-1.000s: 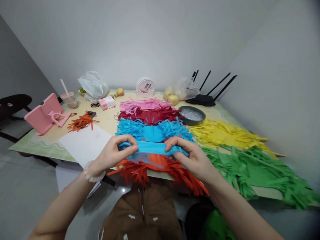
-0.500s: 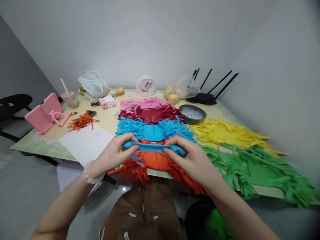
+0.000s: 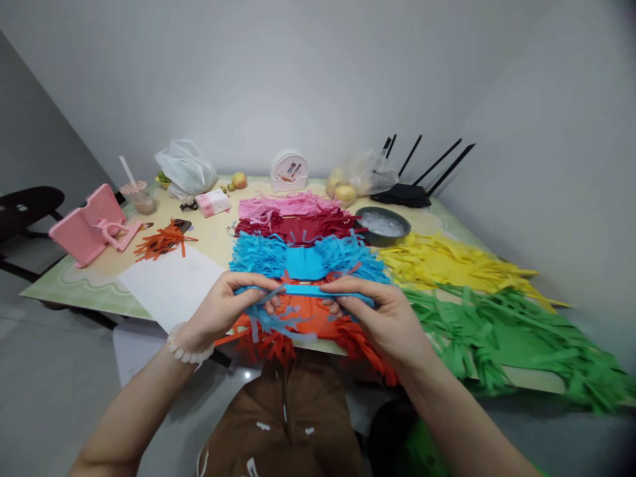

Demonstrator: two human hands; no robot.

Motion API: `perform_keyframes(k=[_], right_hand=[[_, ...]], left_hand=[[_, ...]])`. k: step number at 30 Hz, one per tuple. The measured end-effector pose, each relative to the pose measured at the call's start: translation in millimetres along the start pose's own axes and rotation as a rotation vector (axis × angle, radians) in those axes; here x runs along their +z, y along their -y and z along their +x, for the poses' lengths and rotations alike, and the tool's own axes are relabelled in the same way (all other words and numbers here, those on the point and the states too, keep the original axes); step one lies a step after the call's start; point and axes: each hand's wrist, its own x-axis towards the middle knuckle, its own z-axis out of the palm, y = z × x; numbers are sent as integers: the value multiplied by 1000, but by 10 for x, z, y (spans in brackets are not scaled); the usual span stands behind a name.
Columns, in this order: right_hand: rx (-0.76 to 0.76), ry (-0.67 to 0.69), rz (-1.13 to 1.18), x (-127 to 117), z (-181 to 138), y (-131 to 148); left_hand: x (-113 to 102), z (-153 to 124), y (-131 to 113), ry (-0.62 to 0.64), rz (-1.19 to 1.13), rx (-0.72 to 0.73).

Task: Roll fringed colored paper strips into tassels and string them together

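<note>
Between my two hands a folded blue fringed strip [image 3: 303, 290] is stretched level above the table's front edge. My left hand [image 3: 231, 305] pinches its left end, with loose blue fringe hanging below the fingers. At the other end my right hand [image 3: 380, 311] grips it between thumb and fingers. Under the strip lies an orange fringed piece [image 3: 311, 318], its fringe drooping over the edge. Just behind it is another blue fringed piece [image 3: 304, 262], then a dark red one [image 3: 298, 230] and a pink one [image 3: 288, 205].
Yellow [image 3: 447, 265] and green fringed pieces [image 3: 521, 338] lie to the right. A dark bowl [image 3: 382, 225] and a black router [image 3: 402, 195] stand behind them. On the left are a white sheet [image 3: 171, 281], orange scraps [image 3: 163, 242], a pink stand [image 3: 94, 228] and a drink cup [image 3: 142, 199].
The blue strip has been turned in my hands: its fringe now hangs loose below my left hand. My fingers have shifted, with thumbs and fingertips curled around the folded edge.
</note>
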Motion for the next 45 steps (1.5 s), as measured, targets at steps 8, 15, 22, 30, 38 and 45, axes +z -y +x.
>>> perform_keyframes(k=[8,15,22,30,38,45], right_hand=[[-163,8,-319,-20,12,112],[-203,20,-554,0,-22,124],[-263,125,-605,-16,-23,179],[-104,29,-599,34,6,216],[85,-18,-55,111,18,129],[63,17,102,112,52,-16]], left_hand=[[15,-12,-114,-46,511,120],[46,-27,-160,-31,789,218],[82,42,-234,43,723,-28],[120,11,-200,-42,724,95],[122,-54,-90,-56,197,-39],[70,-48,7,-64,-86,-62]])
